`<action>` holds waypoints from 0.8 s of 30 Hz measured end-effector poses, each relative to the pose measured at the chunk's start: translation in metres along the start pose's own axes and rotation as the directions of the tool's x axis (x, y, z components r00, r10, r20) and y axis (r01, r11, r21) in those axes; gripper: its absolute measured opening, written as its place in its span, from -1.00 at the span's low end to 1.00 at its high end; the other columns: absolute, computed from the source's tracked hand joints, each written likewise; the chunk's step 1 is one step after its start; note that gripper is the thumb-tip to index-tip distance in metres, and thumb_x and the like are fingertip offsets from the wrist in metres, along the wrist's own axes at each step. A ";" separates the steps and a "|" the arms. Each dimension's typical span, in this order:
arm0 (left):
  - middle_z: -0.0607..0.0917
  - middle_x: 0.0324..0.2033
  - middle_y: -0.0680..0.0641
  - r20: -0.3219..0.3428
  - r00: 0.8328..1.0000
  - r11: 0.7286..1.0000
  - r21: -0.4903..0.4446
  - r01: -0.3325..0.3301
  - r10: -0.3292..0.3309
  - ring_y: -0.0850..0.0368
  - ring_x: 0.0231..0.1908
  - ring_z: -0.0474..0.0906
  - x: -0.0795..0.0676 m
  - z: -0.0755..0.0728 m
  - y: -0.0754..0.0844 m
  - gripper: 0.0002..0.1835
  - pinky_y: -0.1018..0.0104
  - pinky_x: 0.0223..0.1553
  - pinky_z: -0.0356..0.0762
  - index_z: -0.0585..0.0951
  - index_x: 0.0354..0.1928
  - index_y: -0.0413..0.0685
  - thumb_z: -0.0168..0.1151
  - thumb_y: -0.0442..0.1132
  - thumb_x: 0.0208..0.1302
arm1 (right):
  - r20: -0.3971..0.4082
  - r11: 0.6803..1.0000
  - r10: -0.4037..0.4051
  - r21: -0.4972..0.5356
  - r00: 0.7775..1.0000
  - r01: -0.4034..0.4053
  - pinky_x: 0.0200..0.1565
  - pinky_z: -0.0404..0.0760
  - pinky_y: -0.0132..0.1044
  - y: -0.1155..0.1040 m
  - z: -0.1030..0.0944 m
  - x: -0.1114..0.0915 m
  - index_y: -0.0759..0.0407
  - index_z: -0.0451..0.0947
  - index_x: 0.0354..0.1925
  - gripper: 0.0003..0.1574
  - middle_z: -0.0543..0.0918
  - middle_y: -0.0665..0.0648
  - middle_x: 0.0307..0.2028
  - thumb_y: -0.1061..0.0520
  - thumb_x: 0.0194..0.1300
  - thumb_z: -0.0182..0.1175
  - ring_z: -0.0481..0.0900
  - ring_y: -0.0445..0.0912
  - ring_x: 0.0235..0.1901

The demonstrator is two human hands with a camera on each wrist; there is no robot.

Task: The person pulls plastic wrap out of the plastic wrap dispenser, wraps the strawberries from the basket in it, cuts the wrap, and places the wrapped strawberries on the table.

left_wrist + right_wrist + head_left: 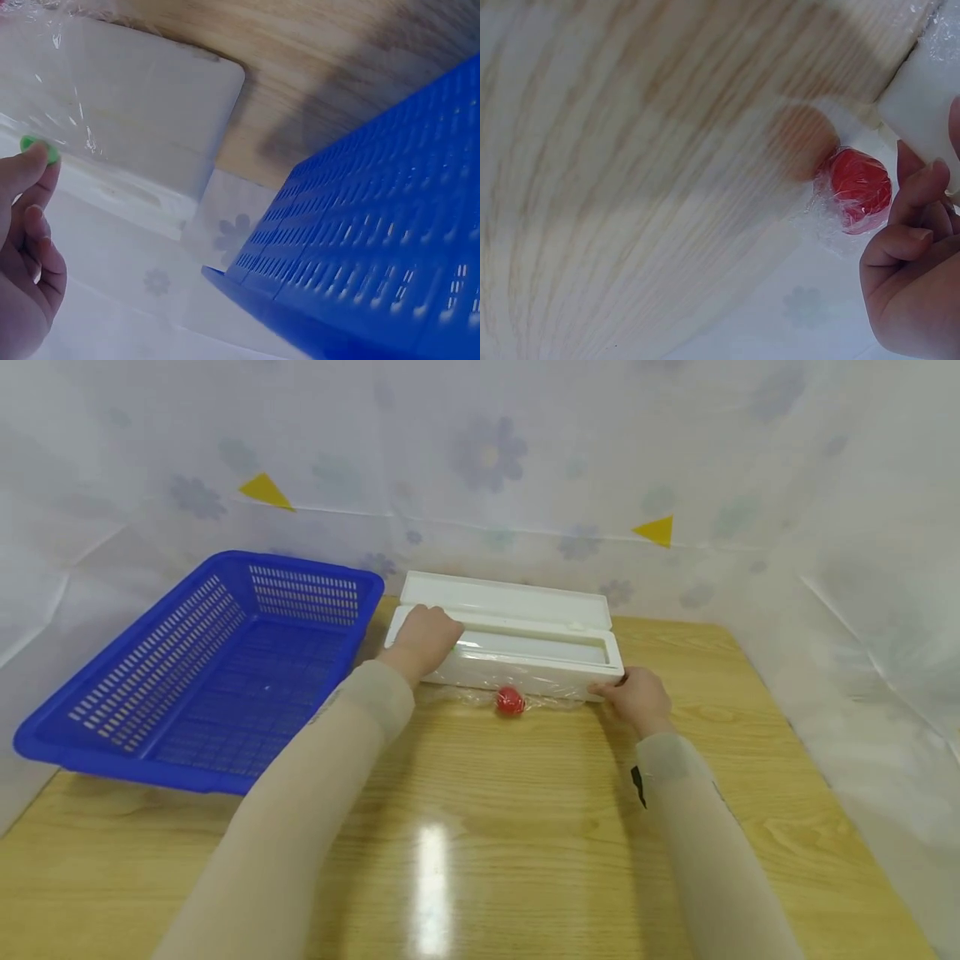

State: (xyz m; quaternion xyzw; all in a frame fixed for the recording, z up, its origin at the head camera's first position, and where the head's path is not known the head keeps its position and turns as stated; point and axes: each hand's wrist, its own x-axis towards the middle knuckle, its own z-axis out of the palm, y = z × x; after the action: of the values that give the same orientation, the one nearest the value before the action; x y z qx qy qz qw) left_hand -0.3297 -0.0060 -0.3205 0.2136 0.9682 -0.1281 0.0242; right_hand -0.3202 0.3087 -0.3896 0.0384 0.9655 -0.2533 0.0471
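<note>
A long white cling film box (517,673) lies on the table with its lid (510,597) tipped back. My left hand (425,639) is over the box's left part, thumb and forefinger pinching a small green slide cutter (39,148) at the box edge. At the other end, my right hand (639,697) grips the front right corner. Clear cling film (465,696) hangs over the front wall onto the tabletop. A red ball (510,700) sits against the front of the box, with crinkled film around it in the right wrist view.
To the left stands a large blue plastic basket (352,647) with slotted walls, close beside my left forearm. A flowered white curtain (487,460) rises behind the wooden table (517,827), with two yellow triangles on it.
</note>
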 end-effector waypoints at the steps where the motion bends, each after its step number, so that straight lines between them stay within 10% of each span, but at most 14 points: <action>1: 0.69 -0.19 -0.15 0.006 1.000 1.000 0.015 0.002 -0.002 -0.06 -0.14 0.55 0.000 0.000 0.000 -0.76 0.10 -0.03 0.48 0.57 -0.13 -0.07 -0.01 -0.45 0.27 | 0.003 1.000 0.003 -0.002 1.000 -0.003 -0.58 0.33 -0.29 0.000 0.000 0.000 0.20 0.54 -0.23 -0.47 0.61 0.15 -0.49 -0.24 0.17 0.22 0.44 -0.06 -0.58; 24: 0.68 -0.10 -0.07 0.118 0.962 0.967 0.104 0.233 -0.245 -0.01 -0.02 0.54 -0.004 -0.004 -0.009 -0.72 0.11 0.06 0.46 0.64 -0.09 -0.07 -0.03 -0.40 0.31 | 0.000 1.000 -0.009 -0.014 1.000 0.009 -0.51 0.41 -0.26 -0.001 -0.001 0.000 0.23 0.55 -0.15 -0.45 0.65 0.22 -0.34 -0.21 0.17 0.22 0.52 -0.01 -0.47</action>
State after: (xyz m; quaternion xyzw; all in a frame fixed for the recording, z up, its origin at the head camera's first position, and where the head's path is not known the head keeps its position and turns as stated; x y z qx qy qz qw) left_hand -0.3300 -0.0144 -0.3145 0.0872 0.9766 -0.1866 0.0618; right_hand -0.3207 0.3081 -0.3886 0.0339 0.9674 -0.2467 0.0462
